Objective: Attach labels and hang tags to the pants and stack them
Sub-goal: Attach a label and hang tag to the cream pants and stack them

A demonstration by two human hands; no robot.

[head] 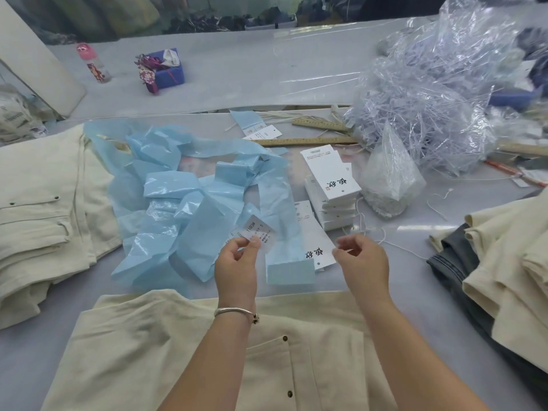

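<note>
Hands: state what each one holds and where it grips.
Left hand pinches a printed label at its lower edge. Right hand pinches a hang tag at its edge.

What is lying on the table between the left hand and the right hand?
In the head view, a white hang tag and a pale blue paper piece lie between the left hand and right hand.

Blue backing sheets and tag stack crowd the table's middle.

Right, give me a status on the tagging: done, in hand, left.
Done, seemingly: folded cream pants stacked at left. In hand: the left hand pinches a small printed label, the right hand pinches the edge of a white hang tag, with cream pants lying in front. Left, probably: the mixed pile at right and the stack of hang tags.
</note>
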